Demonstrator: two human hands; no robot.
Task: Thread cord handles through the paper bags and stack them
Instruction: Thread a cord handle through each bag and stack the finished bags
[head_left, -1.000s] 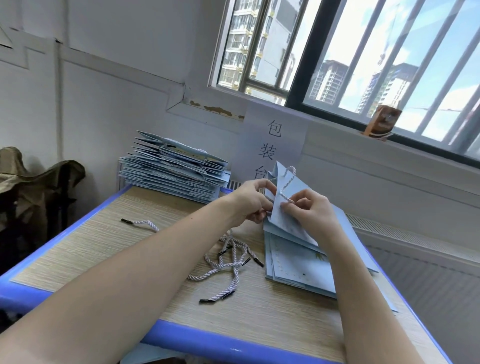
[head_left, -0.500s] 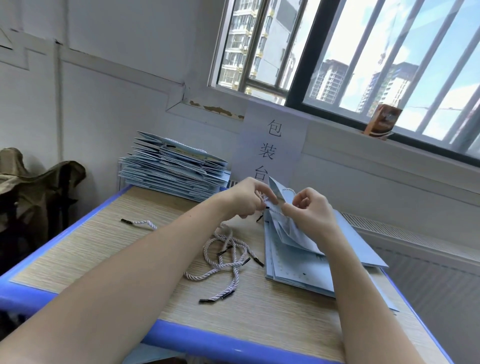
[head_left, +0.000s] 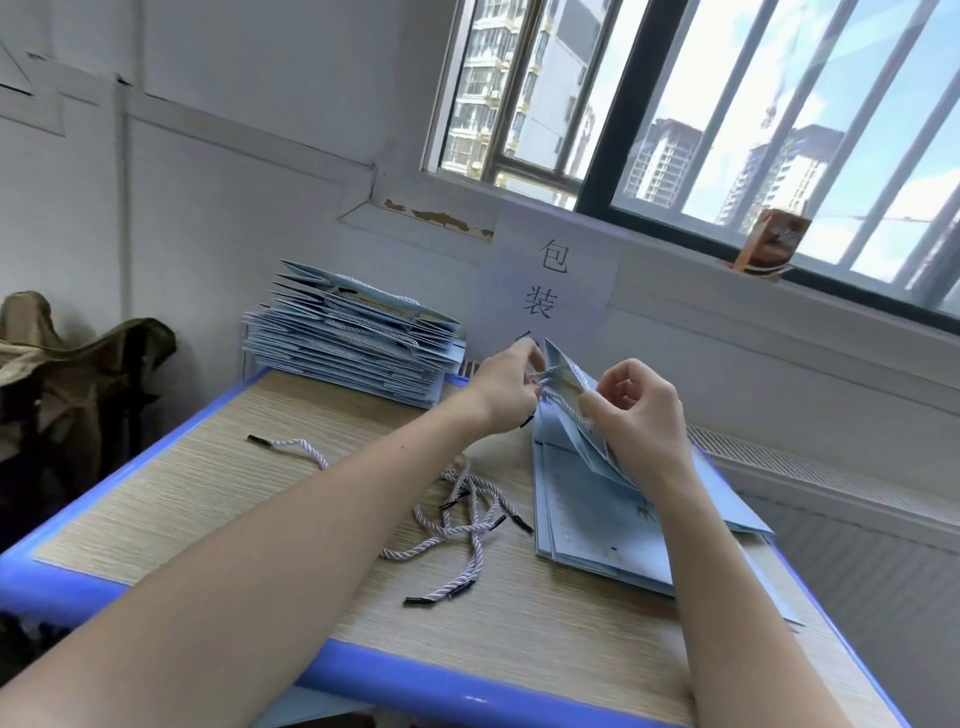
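Note:
A light blue paper bag (head_left: 576, 415) is lifted at its top edge above a flat pile of unthreaded bags (head_left: 597, 509) on the right of the table. My left hand (head_left: 506, 389) pinches a white twisted cord (head_left: 558, 400) at the bag's left side. My right hand (head_left: 639, 415) pinches the bag's upper edge where the cord runs along it. A black cord tip hangs below my left hand. Several loose cords (head_left: 467, 514) lie tangled in the middle of the table, and one more cord (head_left: 291, 447) lies to the left.
A tall stack of threaded bags (head_left: 353, 332) stands at the table's back left. The wood-grain table has a blue rim (head_left: 415, 675). A paper sign (head_left: 550, 280) hangs on the wall behind. Draped cloth (head_left: 78, 364) sits left; a small brown box (head_left: 774, 244) rests on the windowsill.
The cord loop that stood above the bag's top has been drawn down along the bag's edge. My left hand moved up and left with the cord; the bag tilted lower.

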